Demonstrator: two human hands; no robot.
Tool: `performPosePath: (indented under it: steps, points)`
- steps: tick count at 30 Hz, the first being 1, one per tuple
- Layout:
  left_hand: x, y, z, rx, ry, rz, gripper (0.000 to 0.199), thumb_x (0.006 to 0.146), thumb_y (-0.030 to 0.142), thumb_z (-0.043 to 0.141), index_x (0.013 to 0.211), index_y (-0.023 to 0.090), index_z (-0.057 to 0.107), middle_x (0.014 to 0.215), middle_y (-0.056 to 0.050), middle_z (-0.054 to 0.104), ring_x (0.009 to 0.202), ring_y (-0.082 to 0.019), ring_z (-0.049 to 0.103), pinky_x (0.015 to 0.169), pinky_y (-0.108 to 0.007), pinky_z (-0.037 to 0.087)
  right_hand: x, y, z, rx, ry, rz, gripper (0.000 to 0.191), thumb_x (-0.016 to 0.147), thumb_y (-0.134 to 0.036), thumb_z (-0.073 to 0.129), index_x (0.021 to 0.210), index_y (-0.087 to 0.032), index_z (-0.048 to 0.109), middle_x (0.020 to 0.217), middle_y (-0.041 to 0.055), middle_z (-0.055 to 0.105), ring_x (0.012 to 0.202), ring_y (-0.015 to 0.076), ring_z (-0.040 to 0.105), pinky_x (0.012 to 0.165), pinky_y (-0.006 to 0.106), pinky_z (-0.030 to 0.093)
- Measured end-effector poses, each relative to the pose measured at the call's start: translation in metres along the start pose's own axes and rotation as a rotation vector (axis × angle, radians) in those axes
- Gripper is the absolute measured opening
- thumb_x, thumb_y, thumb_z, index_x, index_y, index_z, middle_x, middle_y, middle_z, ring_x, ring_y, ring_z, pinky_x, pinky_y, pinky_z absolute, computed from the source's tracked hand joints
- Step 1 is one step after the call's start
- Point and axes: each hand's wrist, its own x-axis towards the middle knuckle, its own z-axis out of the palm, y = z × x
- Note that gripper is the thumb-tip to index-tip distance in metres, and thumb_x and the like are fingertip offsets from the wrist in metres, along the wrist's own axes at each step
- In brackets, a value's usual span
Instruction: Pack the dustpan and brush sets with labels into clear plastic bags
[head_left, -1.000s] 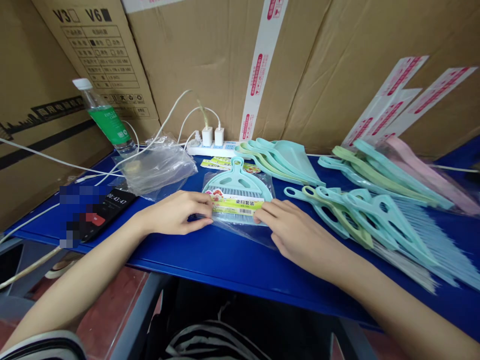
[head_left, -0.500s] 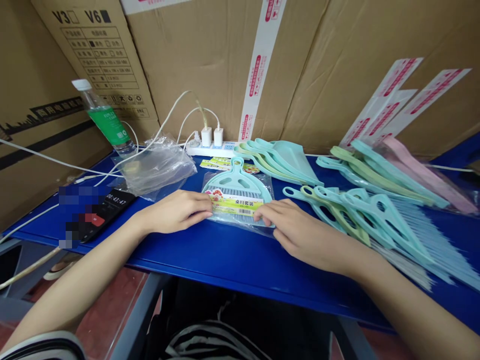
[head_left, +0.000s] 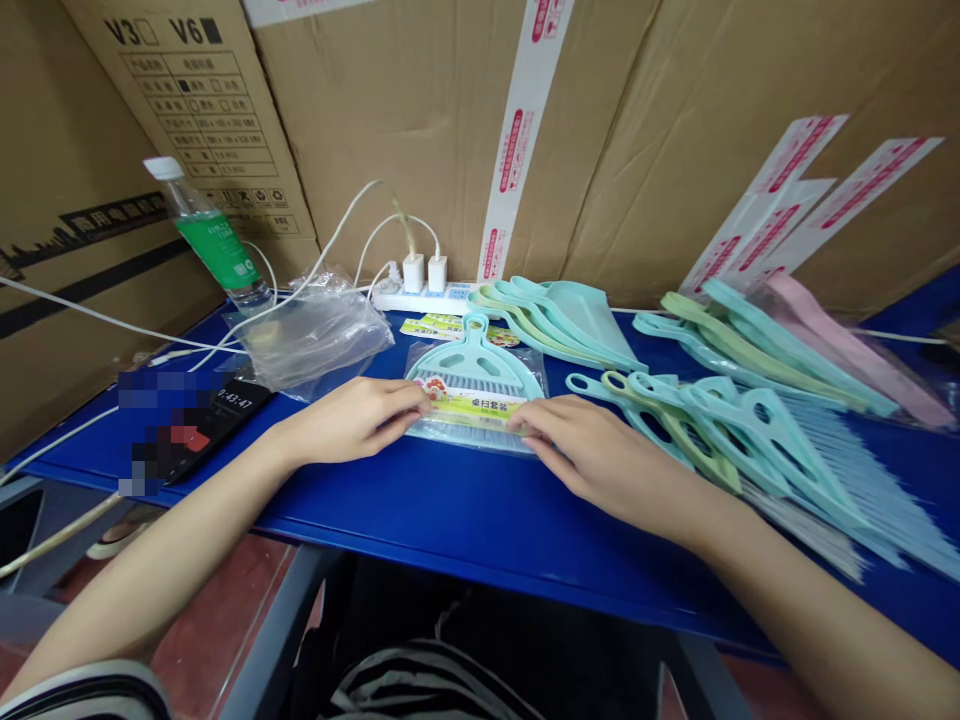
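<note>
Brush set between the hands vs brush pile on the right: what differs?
Label: the set carries a yellow-green label; the brush pile shows none.
Pose: the set's handle end points away from the person; the pile's brushes lie slantwise, bristles toward the picture's lower right.
Colour: the set's plastic is aqua; the pile mixes aqua and green.
Shared: both lie on the blue table.

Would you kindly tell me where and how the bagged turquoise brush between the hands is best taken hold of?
I'd take the bagged turquoise brush by its handle, probably from above: that narrow end juts away from the person, clear of the left hand and right hand at the ends of the label, while the wide bristles look less firm.
</note>
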Motion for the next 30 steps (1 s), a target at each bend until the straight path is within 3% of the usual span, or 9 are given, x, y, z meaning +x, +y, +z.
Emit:
performPosePath:
  steps: [11,21,30]
  points:
    - [0.001,0.000,0.000,0.219,0.026,-0.087,0.024,0.097,0.023,0.038,0.092,0.017,0.062,0.085,-0.004,0.067,0.075,-0.015,0.063,0.068,-0.026,0.049,0.002,0.001,0.004,-0.036,0.031,0.044,0.023,0.095,-0.013,0.040,0.102,-0.019,0.061,0.101,0.0090,0.071,0.087,0.0244,0.067,0.073,0.038,0.052]
    - [0.000,-0.002,0.004,0.134,0.056,-0.162,0.020,0.095,0.024,0.041,0.085,0.017,0.057,0.077,-0.002,0.065,0.064,-0.013,0.061,0.059,-0.023,0.045,0.003,0.001,0.008,-0.008,0.091,0.115,0.025,0.094,-0.011,0.039,0.108,-0.018,0.058,0.103,0.0098,0.068,0.081,0.0230,0.067,0.069,0.035,0.051]
    - [0.000,-0.004,0.008,0.082,0.087,-0.176,0.010,0.092,0.020,0.046,0.092,0.018,0.055,0.078,0.000,0.063,0.061,-0.011,0.059,0.058,-0.022,0.046,0.006,0.003,0.015,-0.069,0.136,0.108,0.027,0.090,-0.007,0.038,0.105,-0.019,0.058,0.097,0.0090,0.064,0.081,0.0230,0.065,0.069,0.035,0.051]
